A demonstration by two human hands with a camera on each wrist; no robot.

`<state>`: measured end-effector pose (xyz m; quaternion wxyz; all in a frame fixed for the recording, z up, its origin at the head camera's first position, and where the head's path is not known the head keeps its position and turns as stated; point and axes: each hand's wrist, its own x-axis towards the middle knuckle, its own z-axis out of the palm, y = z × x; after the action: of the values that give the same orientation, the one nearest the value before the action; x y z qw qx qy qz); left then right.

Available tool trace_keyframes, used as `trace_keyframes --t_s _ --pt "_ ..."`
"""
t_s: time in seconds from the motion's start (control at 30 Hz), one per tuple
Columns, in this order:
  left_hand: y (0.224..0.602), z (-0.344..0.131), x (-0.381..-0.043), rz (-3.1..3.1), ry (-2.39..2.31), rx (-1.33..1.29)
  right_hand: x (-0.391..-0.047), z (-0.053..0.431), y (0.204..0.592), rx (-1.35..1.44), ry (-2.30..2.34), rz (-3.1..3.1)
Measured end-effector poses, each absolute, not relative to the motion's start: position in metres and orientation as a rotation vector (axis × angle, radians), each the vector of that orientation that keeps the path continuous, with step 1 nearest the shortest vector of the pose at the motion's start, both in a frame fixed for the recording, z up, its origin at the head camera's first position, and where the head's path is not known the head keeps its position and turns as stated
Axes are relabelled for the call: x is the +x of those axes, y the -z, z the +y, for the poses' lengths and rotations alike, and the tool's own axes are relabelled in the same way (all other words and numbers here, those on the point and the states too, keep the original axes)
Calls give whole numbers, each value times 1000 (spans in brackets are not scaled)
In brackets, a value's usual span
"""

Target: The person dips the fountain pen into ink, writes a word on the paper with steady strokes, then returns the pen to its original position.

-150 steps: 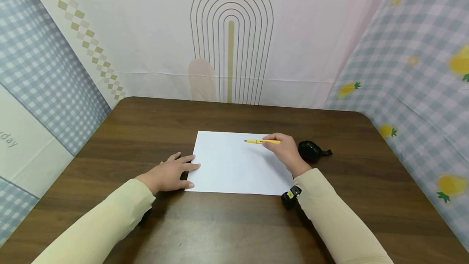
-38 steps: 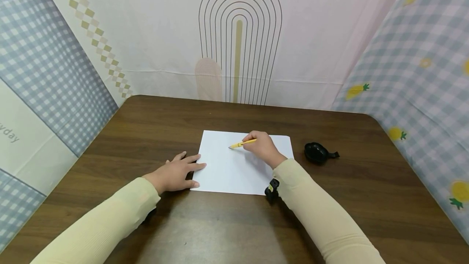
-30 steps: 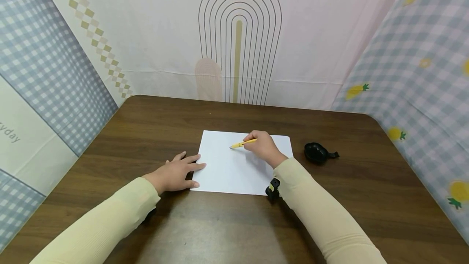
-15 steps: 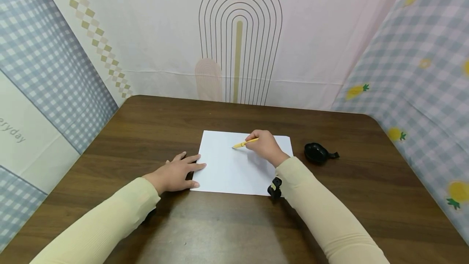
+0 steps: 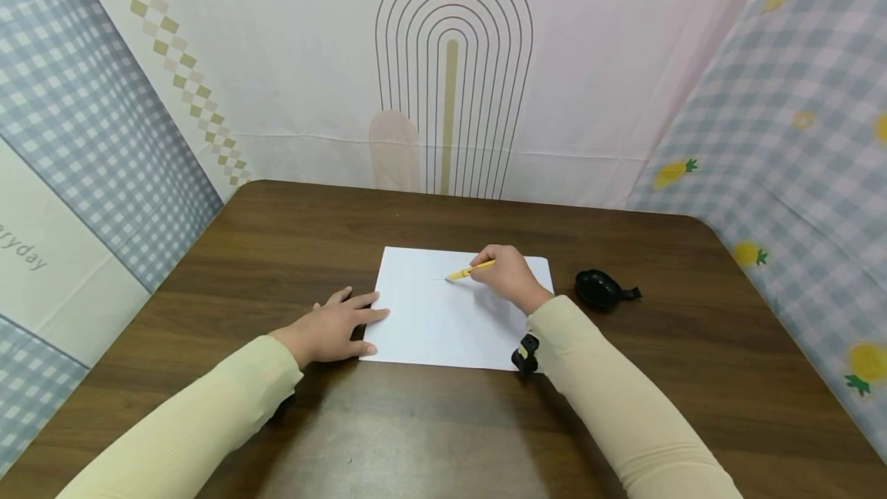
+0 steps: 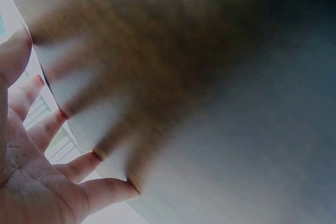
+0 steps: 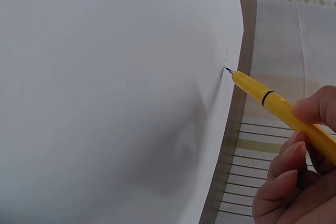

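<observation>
A white sheet of paper [image 5: 430,322] lies on the brown table. My right hand [image 5: 511,277] pinches a yellow pen [image 5: 466,272] between thumb and fingers, its nib touching the upper middle of the sheet. A short thin line [image 5: 440,279] runs leftward from the nib. In the right wrist view the pen [image 7: 268,99] shows a dark tip and a black ring, and a faint stroke lies beside the tip. My left hand [image 5: 329,329] rests with spread fingers on the sheet's left edge; the left wrist view shows this hand [image 6: 47,177] from the palm side.
To the right of the paper sits a small black pan-shaped object [image 5: 599,289] with a short handle. The wooden table [image 5: 416,430] reaches back to a patterned cloth backdrop [image 5: 291,60], with checked cloth on both sides.
Over the last second my right hand has slid slightly to the right with the pen, and a thin line now shows behind the nib. My left hand has stayed in place.
</observation>
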<state>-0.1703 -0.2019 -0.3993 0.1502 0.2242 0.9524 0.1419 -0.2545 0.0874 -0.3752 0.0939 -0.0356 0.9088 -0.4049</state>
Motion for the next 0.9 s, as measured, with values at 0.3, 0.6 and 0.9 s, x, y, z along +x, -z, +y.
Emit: trace_keyframes --t_s 0.3,0.6,0.9 --pt "399 -201 -170 2736 -398 645 -255 95 374 -93 1186 2701" --pt "398 -200 -170 2736 -390 642 -255 101 374 -90 1150 2727" --pt "399 -201 -170 2738 -381 628 -255 108 374 -71 1132 2737"
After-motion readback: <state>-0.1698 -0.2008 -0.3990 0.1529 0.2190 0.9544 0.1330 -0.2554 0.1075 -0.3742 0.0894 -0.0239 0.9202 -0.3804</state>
